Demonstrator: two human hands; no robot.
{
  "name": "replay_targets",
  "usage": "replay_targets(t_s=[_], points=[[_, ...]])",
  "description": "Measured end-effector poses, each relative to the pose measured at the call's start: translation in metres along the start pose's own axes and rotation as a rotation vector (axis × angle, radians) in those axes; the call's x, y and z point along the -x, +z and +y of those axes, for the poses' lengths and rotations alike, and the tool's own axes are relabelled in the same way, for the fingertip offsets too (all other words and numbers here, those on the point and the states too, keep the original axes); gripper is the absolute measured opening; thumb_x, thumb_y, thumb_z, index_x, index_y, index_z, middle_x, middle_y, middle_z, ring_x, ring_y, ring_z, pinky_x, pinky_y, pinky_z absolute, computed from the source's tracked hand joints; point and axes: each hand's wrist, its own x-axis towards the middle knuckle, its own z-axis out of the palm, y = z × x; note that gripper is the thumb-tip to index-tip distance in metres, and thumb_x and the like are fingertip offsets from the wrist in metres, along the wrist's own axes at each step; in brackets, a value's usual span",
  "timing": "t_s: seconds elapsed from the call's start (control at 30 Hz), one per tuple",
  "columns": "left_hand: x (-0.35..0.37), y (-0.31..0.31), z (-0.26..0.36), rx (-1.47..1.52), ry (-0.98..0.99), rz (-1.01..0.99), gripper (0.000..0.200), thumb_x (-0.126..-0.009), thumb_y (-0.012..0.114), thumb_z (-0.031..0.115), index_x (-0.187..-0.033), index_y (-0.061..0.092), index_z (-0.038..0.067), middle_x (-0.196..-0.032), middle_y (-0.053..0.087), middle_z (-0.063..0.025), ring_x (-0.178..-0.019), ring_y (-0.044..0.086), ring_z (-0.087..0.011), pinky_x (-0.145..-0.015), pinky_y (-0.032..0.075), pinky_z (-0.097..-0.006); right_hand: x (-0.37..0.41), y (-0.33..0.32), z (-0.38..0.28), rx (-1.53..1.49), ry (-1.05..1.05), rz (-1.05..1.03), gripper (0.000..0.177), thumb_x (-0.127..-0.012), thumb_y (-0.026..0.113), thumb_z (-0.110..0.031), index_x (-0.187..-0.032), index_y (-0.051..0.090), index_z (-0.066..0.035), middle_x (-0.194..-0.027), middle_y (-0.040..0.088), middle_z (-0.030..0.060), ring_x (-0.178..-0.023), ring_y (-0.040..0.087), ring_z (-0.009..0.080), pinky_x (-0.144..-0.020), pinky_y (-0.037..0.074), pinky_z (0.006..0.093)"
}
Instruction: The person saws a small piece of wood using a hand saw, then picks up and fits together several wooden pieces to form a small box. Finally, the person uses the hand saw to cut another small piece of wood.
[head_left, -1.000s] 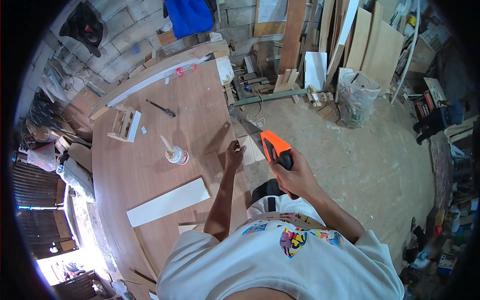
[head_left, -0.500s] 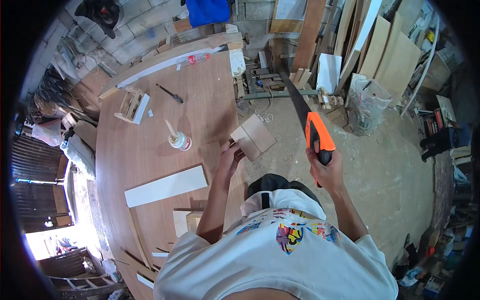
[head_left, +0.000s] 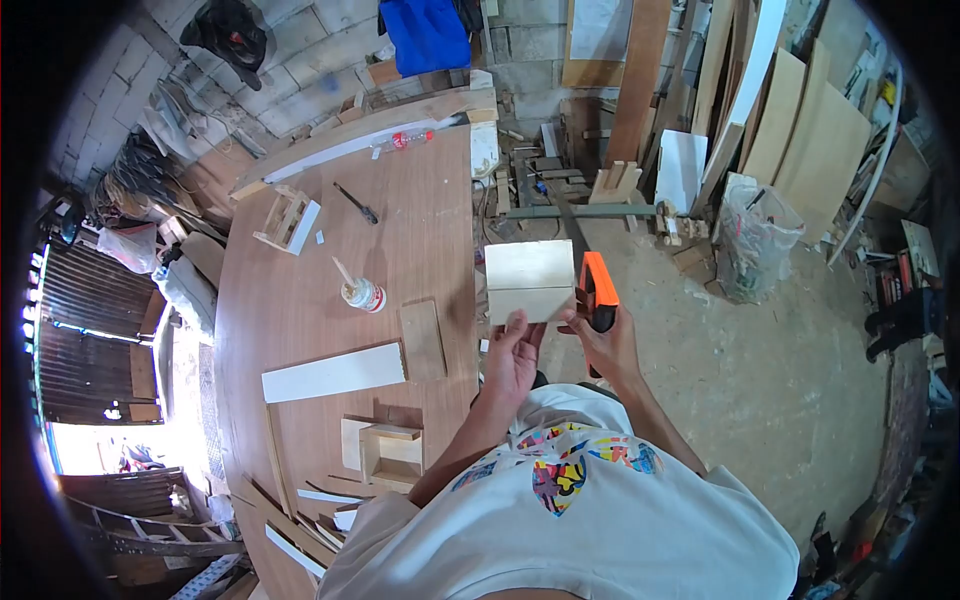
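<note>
My left hand (head_left: 512, 360) grips the lower edge of a small pale wooden piece (head_left: 530, 268), its thumb on the near face. A straight line runs across that piece, splitting its face into two parts. Closed round the orange and black handle of a handsaw (head_left: 601, 282) is my right hand (head_left: 608, 348), whose fingertips also reach the piece's lower right corner. The saw blade points away and is partly hidden behind the wood. Both hands are in front of my body, just right of the table edge.
On the wooden table (head_left: 330, 330) are a glue pot (head_left: 362, 294) with a stick in it, a white board (head_left: 335, 372), a small wooden frame (head_left: 286, 220), a brush-like tool (head_left: 357, 203) and a wooden box (head_left: 392, 455). A plastic sack (head_left: 755, 240) and leaning planks (head_left: 790, 130) stand at the back right.
The wooden piece has moved right and been turned upright, square to me. My right hand has come left with the saw to the wood, and the saw is lower.
</note>
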Motion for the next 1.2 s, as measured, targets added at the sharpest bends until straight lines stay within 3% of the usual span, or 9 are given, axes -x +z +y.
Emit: replay_targets(t_s=[0.23,0.37,0.43,0.57,0.63,0.73,0.83,0.93,1.2], points=[[0.014,0.009,-0.001,-0.206,0.141,-0.089,0.04,-0.086,0.063,-0.004,-0.122,0.05,0.006,-0.121,0.058,-0.0087,-0.116,0.056,-0.0197,-0.103,0.044,-0.0378,-0.004,-0.016,-0.009,-0.085,0.021,-0.074,0.027,-0.086,0.069,-0.006,-0.097,0.046,0.004,-0.102,0.065,0.0154,-0.085,0.065,0.0174,-0.069,0.061,0.0346],[0.022,0.008,-0.003,-0.234,0.268,-0.079,0.034,-0.091,0.058,0.007,-0.125,0.051,0.005,-0.122,0.059,-0.0096,-0.118,0.055,-0.0225,-0.105,0.041,-0.0411,-0.005,-0.023,-0.015,-0.095,0.049,-0.146,0.029,-0.085,0.07,-0.007,-0.098,0.046,0.003,-0.104,0.064,0.0181,-0.083,0.065,0.0181,-0.065,0.061,0.0341],[0.028,0.019,0.012,-0.31,0.185,-0.186,0.038,-0.095,0.053,0.02,-0.129,0.048,0.003,-0.127,0.057,-0.0111,-0.119,0.055,-0.0242,-0.104,0.042,-0.0433,-0.01,-0.034,-0.03,-0.117,0.057,-0.2,0.031,-0.085,0.07,-0.008,-0.1,0.045,0.002,-0.106,0.063,0.0201,-0.082,0.065,0.0196,-0.06,0.061,0.0339],[0.039,0.013,0.027,-0.218,-0.061,-0.215,0.039,-0.094,0.053,0.021,-0.128,0.049,0.001,-0.124,0.059,-0.0122,-0.116,0.057,-0.0236,-0.1,0.046,-0.0378,-0.024,-0.052,-0.06,-0.019,0.078,-0.296,0.036,-0.082,0.071,-0.008,-0.104,0.043,0.002,-0.104,0.061,0.0192,-0.072,0.061,0.0163,-0.05,0.055,0.0302],[0.036,0.009,0.026,-0.315,-0.09,-0.193,0.043,-0.093,0.057,0.02,-0.129,0.048,-0.001,-0.122,0.059,-0.0114,-0.111,0.06,-0.0192,-0.094,0.048,-0.0316,-0.033,-0.056,-0.076,-0.005,0.078,-0.3,0.037,-0.08,0.073,-0.01,-0.102,0.046,0.001,-0.091,0.062,0.0131,-0.062,0.057,0.0121,-0.046,0.05,0.0274],[0.033,0.019,0.024,-0.856,-0.132,-0.238,0.043,-0.089,0.067,0.024,-0.121,0.057,-0.002,-0.102,0.063,-0.0029,-0.088,0.058,-0.0071,-0.08,0.046,-0.0227,-0.045,-0.063,-0.089,0.326,0.114,-0.345,0.037,-0.076,0.078,-0.019,-0.093,0.05,-0.003,-0.064,0.049,-0.0012,-0.049,0.05,0.0077,-0.044,0.043,0.0249],[0.043,0.049,0.015,-1.136,-0.007,-0.189,0.038,-0.093,0.061,0.022,-0.122,0.054,-0.001,-0.102,0.063,-0.0053,-0.097,0.06,-0.0116,-0.087,0.048,-0.028,-0.05,-0.063,-0.088,0.328,0.135,-0.356,0.041,-0.075,0.08,-0.023,-0.096,0.052,-0.001,-0.063,0.05,-0.0009,-0.05,0.05,0.0075,-0.044,0.042,0.0251],[0.041,0.044,0.008,-1.113,0.201,-0.17,0.039,-0.093,0.063,0.033,-0.111,0.06,-0.001,-0.091,0.061,0.0,-0.079,0.056,-0.0052,-0.069,0.046,-0.0196,-0.045,-0.055,-0.089,0.295,0.163,-0.308,0.038,-0.075,0.081,-0.022,-0.082,0.046,-0.008,-0.06,0.047,-0.0028,-0.046,0.051,0.0078,-0.042,0.041,0.0244],[0.054,0.055,0.005,-0.874,0.335,-0.075,0.037,-0.096,0.058,0.03,-0.112,0.055,-0.003,-0.087,0.062,-0.0041,-0.071,0.062,-0.0094,-0.055,0.052,-0.0258,-0.021,-0.049,-0.065,0.229,0.207,-0.378,0.041,-0.074,0.083,-0.02,-0.089,0.05,-0.002,-0.078,0.061,0.0051,-0.062,0.058,0.011,-0.05,0.048,0.0283]])
